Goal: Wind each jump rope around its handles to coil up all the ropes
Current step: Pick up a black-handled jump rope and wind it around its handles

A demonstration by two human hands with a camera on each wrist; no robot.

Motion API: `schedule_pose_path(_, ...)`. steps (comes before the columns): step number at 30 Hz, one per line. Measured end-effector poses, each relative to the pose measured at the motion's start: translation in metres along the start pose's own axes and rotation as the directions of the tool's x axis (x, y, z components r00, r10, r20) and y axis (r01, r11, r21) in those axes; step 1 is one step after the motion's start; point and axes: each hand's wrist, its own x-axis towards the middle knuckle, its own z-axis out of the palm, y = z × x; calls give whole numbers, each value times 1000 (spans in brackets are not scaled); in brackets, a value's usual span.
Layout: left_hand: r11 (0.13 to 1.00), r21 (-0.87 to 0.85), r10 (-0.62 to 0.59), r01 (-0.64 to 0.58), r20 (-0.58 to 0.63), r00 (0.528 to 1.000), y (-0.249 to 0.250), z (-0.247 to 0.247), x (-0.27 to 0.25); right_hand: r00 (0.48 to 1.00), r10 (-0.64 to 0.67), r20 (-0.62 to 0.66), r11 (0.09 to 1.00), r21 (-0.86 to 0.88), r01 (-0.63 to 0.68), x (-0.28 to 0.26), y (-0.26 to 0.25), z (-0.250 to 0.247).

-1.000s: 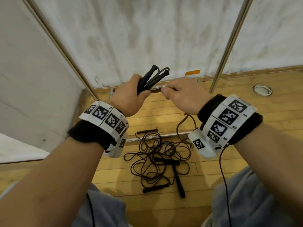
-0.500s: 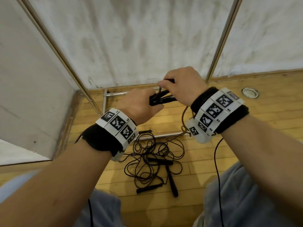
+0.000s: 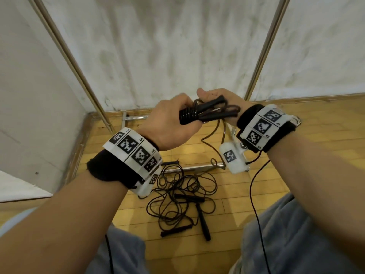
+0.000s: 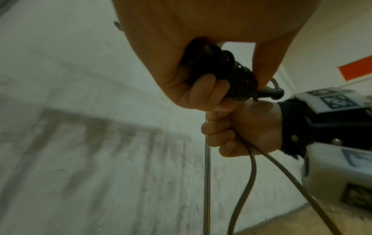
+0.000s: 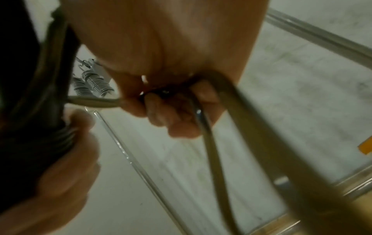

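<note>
Loose ropes (image 3: 177,198) lie tangled on the wood floor (image 3: 316,135), below the hands, before a white wall (image 3: 177,46) crossed by metal poles (image 3: 264,48). Left hand (image 3: 169,123) clenches the handles (image 3: 209,113), long axis roughly level, pointing right. Right hand (image 3: 221,99) grips the rope (image 4: 247,182) trailing down.

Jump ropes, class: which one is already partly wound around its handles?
The jump rope held up in both hands: its cord is coiled tightly around the paired handles, gripped by the left hand. The other ropes lie loose and tangled on the wooden floor.
</note>
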Motion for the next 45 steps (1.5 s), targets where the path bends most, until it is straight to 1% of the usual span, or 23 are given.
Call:
schedule_pose_path(1,999,-46,-9,7,-44,999,1,-1,1,998,-5,-61,1000,-22,3,0,0,6)
schedule_pose_path(2,996,-92,-15,7,-87,996,2,-2,2,992,-24,-126,988,-155,4,0,-1,13)
schedule_pose_path(3,991,-133,-15,-2,-124,992,2,-3,4,981,-87,-175,945,-325,26,-1,1,20)
schedule_pose_path(4,986,-168,-13,-13,-153,988,3,-3,5,954,-200,-222,896,-436,87,-2,5,28)
schedule_pose_path(6,978,-206,-12,-29,-195,981,4,-4,6,888,-339,-311,885,-425,189,-9,7,45)
schedule_pose_path(8,974,-227,-25,-27,-222,975,3,-5,9,841,-460,-286,833,-467,297,-15,11,57)
schedule_pose_path(10,973,-230,-47,-6,-225,973,1,-6,10,826,-510,-241,742,-609,280,-15,18,57)
schedule_pose_path(12,982,-190,-60,20,-204,977,-1,-5,11,801,-549,-240,611,-769,189,-12,20,48)
schedule_pose_path(13,985,-167,-67,35,-192,979,-2,-3,11,809,-536,-241,576,-805,141,-9,20,45)
schedule_pose_path(16,983,-169,-100,71,-169,981,2,6,13,883,-329,-336,638,-768,-55,2,21,42)
schedule_pose_path(17,978,-193,-109,77,-158,981,4,9,14,880,-261,-397,681,-722,-124,3,19,43)
schedule_pose_path(18,970,-229,-116,82,-141,983,8,11,14,882,-206,-423,735,-662,-146,3,17,44)
schedule_pose_path(19,958,-272,-122,87,-116,986,11,12,15,903,-170,-394,779,-615,-122,3,18,45)
schedule_pose_path(21,938,-332,-131,98,-79,988,16,12,17,963,-100,-250,847,-530,-50,1,15,51)
schedule_pose_path(22,930,-352,-142,106,-79,987,16,9,18,979,-70,-191,884,-467,-28,-1,16,54)
schedule_pose_path(24,903,-410,-183,129,-96,978,16,0,22,995,-34,-93,976,-216,13,0,16,57)
schedule_pose_path(25,883,-447,-209,140,-108,972,15,-5,24,994,-54,-90,993,-109,44,2,18,58)
schedule_pose_path(26,863,-483,-232,148,-120,965,13,-11,26,993,-80,-91,995,-66,74,4,20,57)
schedule_pose_path(29,837,-522,-283,166,-151,947,5,-23,27,988,-108,-114,994,-45,104,7,21,48)
schedule_pose_path(32,852,-501,-257,149,-152,954,-1,-28,25,985,-117,-127,993,6,119,8,20,37)
schedule_pose_path(37,911,-395,-195,120,-156,968,-9,-23,22,977,-118,-177,984,-155,91,5,20,30)
schedule_pose_path(41,977,-189,-151,103,-260,954,-23,-20,23,979,-100,-177,990,-120,80,2,17,44)
schedule_pose_path(45,989,41,-117,140,-348,930,-41,-17,25,961,-191,-198,944,-306,125,0,13,57)
